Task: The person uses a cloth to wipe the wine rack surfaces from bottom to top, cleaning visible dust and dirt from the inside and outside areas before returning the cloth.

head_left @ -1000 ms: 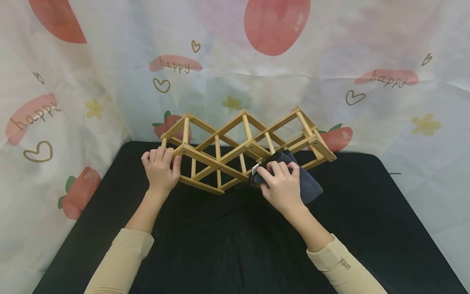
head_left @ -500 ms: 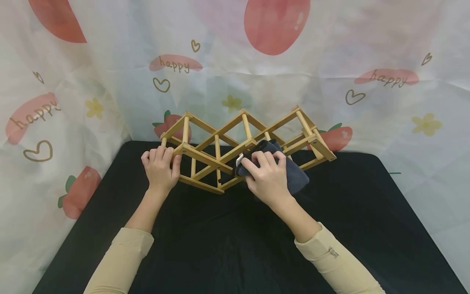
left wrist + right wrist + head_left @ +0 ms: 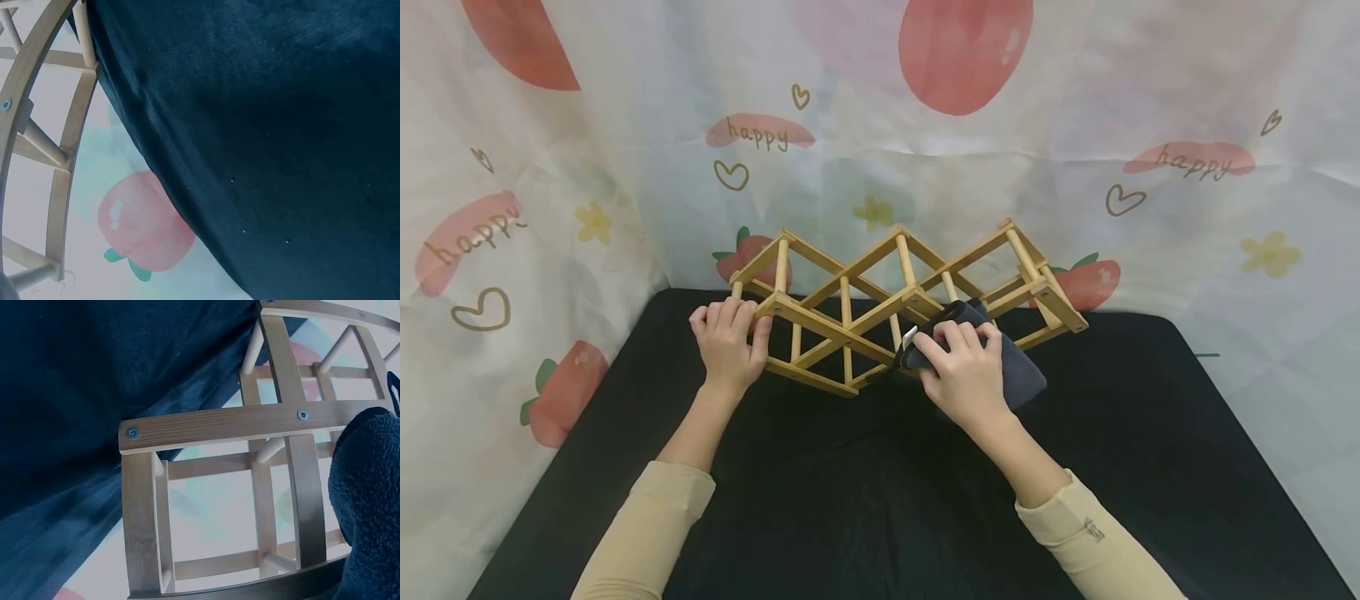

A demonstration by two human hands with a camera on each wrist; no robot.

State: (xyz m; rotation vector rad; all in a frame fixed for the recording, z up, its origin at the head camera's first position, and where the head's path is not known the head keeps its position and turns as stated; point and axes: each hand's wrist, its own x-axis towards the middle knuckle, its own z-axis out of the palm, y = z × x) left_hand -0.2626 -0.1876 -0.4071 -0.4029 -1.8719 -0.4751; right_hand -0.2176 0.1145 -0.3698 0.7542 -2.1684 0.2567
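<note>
A folding wooden lattice rack (image 3: 847,335) of slats and dowels stands spread out on the dark table. At its left end my left hand (image 3: 727,340) grips the frame, thumb on the near side. My right hand (image 3: 966,367) holds a folded dark blue cloth (image 3: 1024,379) with a white tag against the rack's lower right-middle slats. Up close in the right wrist view, the fluffy cloth (image 3: 375,487) lies beside the rack's slats (image 3: 212,428); the right fingers do not show there. Only slats (image 3: 59,206) of the rack appear in the left wrist view, without the left hand.
Black cloth covers the table (image 3: 880,500), in front of the rack. Behind and to the left hangs a pale printed curtain (image 3: 1000,183) with fruit, hearts and lettering, close behind the rack.
My right hand slid the cloth leftward along the rack, then partly back to the right. The left hand and the rack have stayed put.
</note>
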